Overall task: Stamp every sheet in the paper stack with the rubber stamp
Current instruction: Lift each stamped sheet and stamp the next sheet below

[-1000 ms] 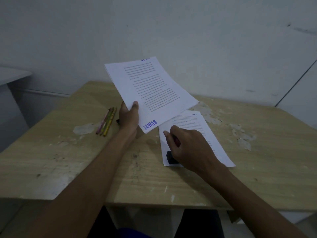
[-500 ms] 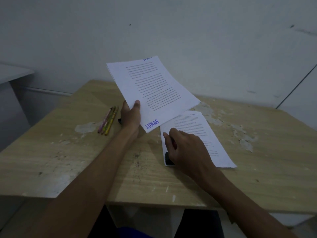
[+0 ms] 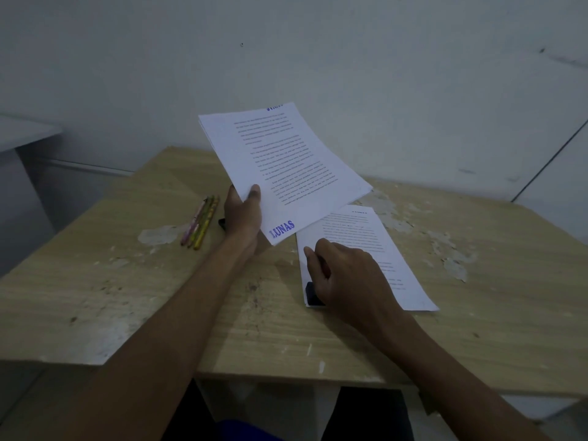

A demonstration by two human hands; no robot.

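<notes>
My left hand [image 3: 243,214] grips a bundle of printed sheets [image 3: 286,167] by its near left edge and holds it tilted above the table; the top sheet carries a blue "LUNAS" stamp mark [image 3: 282,229] at its near corner. A second stack of printed paper [image 3: 366,249] lies flat on the table, to the right of the raised bundle. My right hand [image 3: 346,275] grips the dark rubber stamp [image 3: 313,296] and holds it down on the near left corner of that flat stack. Most of the stamp is hidden under my fingers.
Three pencils [image 3: 200,222] lie side by side on the wooden table [image 3: 127,297] left of my left hand. A small dark object [image 3: 221,223] peeks out beside that hand. The tabletop has peeled patches at the right. A pale wall stands close behind.
The left hand has lifted the held bundle slightly. The right hand stays on the stamp at the flat stack's near corner, almost unmoved.
</notes>
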